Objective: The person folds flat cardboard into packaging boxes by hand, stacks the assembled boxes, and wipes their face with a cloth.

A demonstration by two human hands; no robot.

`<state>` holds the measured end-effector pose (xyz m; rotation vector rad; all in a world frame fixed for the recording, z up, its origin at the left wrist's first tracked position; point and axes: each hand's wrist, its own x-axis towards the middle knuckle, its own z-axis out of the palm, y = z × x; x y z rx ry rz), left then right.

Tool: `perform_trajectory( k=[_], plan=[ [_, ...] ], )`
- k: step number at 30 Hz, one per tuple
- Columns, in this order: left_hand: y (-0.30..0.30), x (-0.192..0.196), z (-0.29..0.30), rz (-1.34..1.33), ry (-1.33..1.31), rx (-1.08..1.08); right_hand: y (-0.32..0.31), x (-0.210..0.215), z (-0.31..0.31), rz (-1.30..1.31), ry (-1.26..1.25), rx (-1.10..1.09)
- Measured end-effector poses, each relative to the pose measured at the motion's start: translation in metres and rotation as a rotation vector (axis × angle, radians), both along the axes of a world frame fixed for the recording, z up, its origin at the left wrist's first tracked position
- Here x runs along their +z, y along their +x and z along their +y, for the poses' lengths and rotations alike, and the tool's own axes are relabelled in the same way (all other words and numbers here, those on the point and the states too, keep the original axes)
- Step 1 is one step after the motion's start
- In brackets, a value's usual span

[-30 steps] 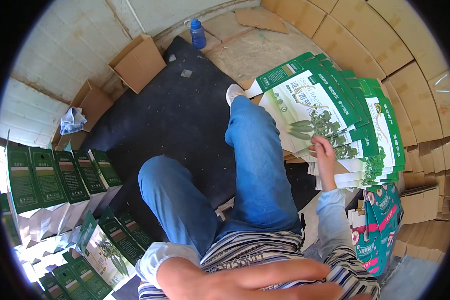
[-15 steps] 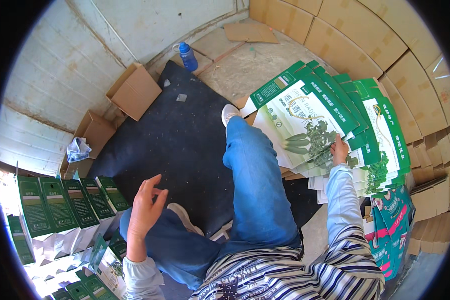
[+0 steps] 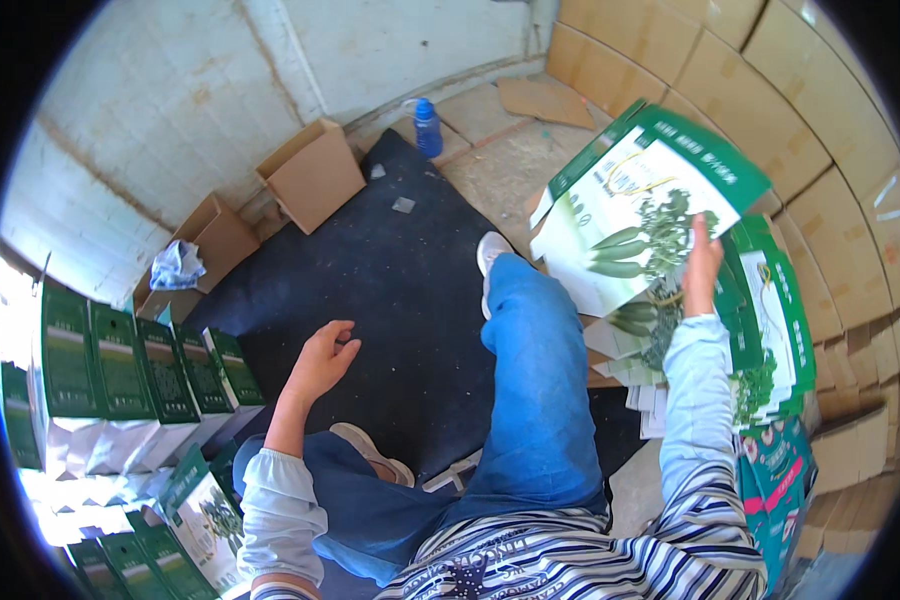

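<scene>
Green-and-white carton: a flat, unfolded blank printed with green vegetables, raised and tilted above the pile.
Right hand: grips the blank by its lower edge, fingers closed on the card, likely to peel one sheet clear.
Pile: more flat blanks fanned beside the right leg, within easy reach.
Left hand: empty, fingers loosely curled and apart, hovering over the dark mat.
Made boxes: upright green-topped row at the left, side by side.
Brown cartons: open, against the wall.
Bottle: blue, near the corner.
</scene>
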<state>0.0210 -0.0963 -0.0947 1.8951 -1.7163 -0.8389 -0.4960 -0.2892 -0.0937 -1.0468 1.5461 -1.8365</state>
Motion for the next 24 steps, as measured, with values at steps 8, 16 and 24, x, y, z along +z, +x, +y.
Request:
perform_trajectory(
  k=[8, 16, 24],
  plan=[
    [0.020, 0.030, 0.019, 0.392, -0.162, 0.220, 0.064, 0.125, 0.016, -0.339, -0.285, 0.416],
    [0.043, 0.083, 0.051, 1.358, -0.459, 0.238, 0.222, 0.045, 0.071, -0.782, 0.111, 0.884],
    [0.098, 0.080, 0.093, 1.624, -0.497, 0.459, 0.289, -0.094, 0.172, -1.057, 0.618, 1.028]
  ],
)
